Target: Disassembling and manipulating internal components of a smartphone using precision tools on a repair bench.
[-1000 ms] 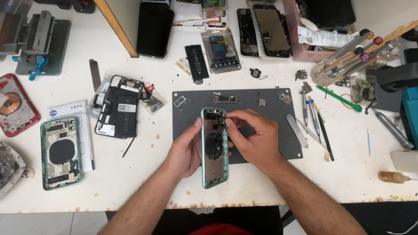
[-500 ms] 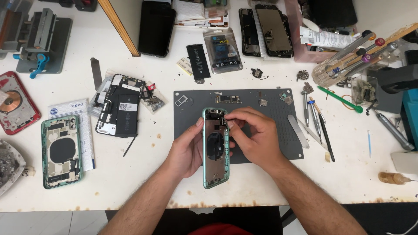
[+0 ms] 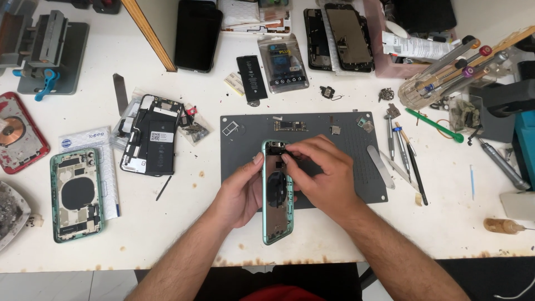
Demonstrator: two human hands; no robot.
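A mint-green phone housing [image 3: 276, 217] with its screen off lies partly on a grey work mat [image 3: 345, 134], its lower end over the white table. My left hand [image 3: 241, 189] grips the housing's left edge, thumb at its upper side. My right hand [image 3: 320, 175] rests over the housing's upper half, fingertips pinched at the top end near the camera area; what they pinch is too small to tell. A small circuit board [image 3: 290, 125] and tiny parts lie on the mat above the hands.
A second green housing [image 3: 77, 194] lies at the left, an opened black phone [image 3: 153, 135] beside it. Screwdrivers and tweezers [image 3: 404, 153] sit right of the mat, a battery [image 3: 251, 78] and phone screens [image 3: 348, 36] at the back, a clamp jig [image 3: 47, 50] far left.
My hands and the green housing hold nearly the same place; the right fingertips have shifted slightly at the housing's top end.
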